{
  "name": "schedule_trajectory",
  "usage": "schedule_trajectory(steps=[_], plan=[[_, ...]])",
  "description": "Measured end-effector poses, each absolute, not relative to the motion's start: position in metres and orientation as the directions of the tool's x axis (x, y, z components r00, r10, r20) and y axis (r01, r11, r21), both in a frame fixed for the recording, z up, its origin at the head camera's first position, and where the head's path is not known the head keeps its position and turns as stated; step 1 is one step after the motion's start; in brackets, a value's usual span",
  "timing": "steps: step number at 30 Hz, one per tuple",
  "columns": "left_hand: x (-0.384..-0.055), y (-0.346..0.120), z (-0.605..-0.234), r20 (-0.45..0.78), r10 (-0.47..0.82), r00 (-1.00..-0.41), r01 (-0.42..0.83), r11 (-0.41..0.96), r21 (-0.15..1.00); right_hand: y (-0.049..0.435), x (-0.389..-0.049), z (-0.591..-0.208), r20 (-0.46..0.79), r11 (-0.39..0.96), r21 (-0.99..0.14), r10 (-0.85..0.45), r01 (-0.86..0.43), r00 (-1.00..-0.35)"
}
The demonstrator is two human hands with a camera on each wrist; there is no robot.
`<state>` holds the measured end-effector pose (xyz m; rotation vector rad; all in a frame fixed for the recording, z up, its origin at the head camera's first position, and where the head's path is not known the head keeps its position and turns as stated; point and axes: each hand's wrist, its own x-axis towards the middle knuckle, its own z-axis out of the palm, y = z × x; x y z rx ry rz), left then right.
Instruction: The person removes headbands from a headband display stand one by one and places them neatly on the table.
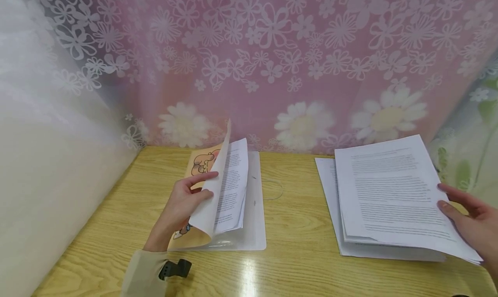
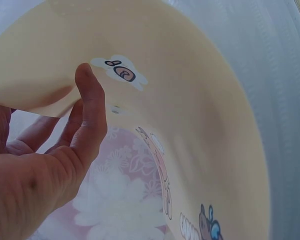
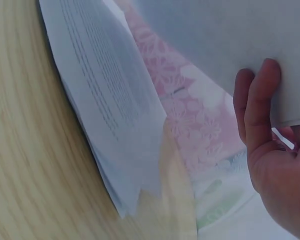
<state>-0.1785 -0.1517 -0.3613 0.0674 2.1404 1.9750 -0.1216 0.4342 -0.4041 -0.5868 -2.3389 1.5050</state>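
In the head view my left hand (image 1: 180, 206) pinches the cream cover (image 1: 208, 204) of a folder, bending it up toward the left. Cartoon figures are printed on the cover's outer side, seen closer in the left wrist view as the bowed cover (image 2: 190, 100). Printed sheets (image 1: 235, 180) lie inside, over the folder's pale back panel (image 1: 256, 215). On the right, my right hand (image 1: 472, 228) grips several printed sheets (image 1: 389, 189) by their right edge, thumb on top. The right wrist view shows these sheets (image 3: 215, 35) raised above a lower paper stack (image 3: 97, 85).
A thin pale cord loop (image 1: 282, 189) sticks out from the folder's right side. The wooden table (image 1: 295, 228) runs between folder and papers. A pink flowered curtain (image 1: 249, 72) hangs behind, with a whitish sheet (image 1: 58, 137) at the left. A dark strap (image 1: 175, 269) is at the left sleeve.
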Motion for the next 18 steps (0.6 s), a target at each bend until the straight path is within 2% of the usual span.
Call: schedule_trajectory(steps=[5,12,18], plan=[[-0.179,-0.151,-0.361,-0.141,0.186,-0.972,-0.126,0.088,0.988,0.427,-0.121,-0.400,0.060,0.371,-0.920,0.449,0.125,-0.892],[-0.179,-0.150,-0.360,-0.123,0.185,-0.975,-0.104,0.109,0.989,0.417,-0.124,-0.396,0.056,0.351,-0.929,0.446,0.117,-0.893],[-0.179,-0.150,-0.359,-0.121,0.184,-0.975,-0.099,0.124,0.987,0.404,-0.127,-0.395,0.082,0.386,-0.917,0.429,0.101,-0.900]])
